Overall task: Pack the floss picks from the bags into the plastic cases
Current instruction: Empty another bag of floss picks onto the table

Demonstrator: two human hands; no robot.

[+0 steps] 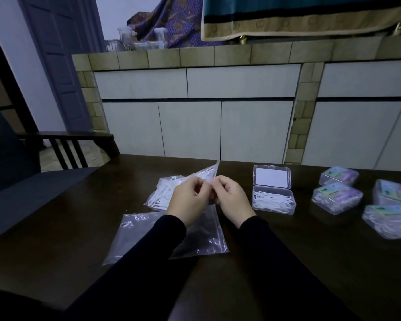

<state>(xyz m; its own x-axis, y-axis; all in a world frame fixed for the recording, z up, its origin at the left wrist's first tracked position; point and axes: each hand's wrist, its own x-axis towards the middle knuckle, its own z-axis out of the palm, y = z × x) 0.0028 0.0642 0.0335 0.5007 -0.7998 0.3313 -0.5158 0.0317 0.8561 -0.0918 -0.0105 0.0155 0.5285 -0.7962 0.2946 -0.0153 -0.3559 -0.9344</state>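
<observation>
The full bag (169,193) of floss picks lay on the dark counter (276,262), tipped up at its mouth, where both hands met. The left hand (189,200) and right hand (232,200) each pinched the bag's top edge between curled fingers, so each grip was closed on the plastic; this looked like the step of pulling the seal open. Next would come parting the mouth wide enough to draw picks out, then carrying them right to the open case (273,201), which already held a layer of picks with its lid (272,176) propped up behind. An empty bag (148,237) lay flat just under the wrists and could snag a sleeve. Closed cases (337,197) sat well to the right, clear of the path. A chair (65,140) stood off to the left.
</observation>
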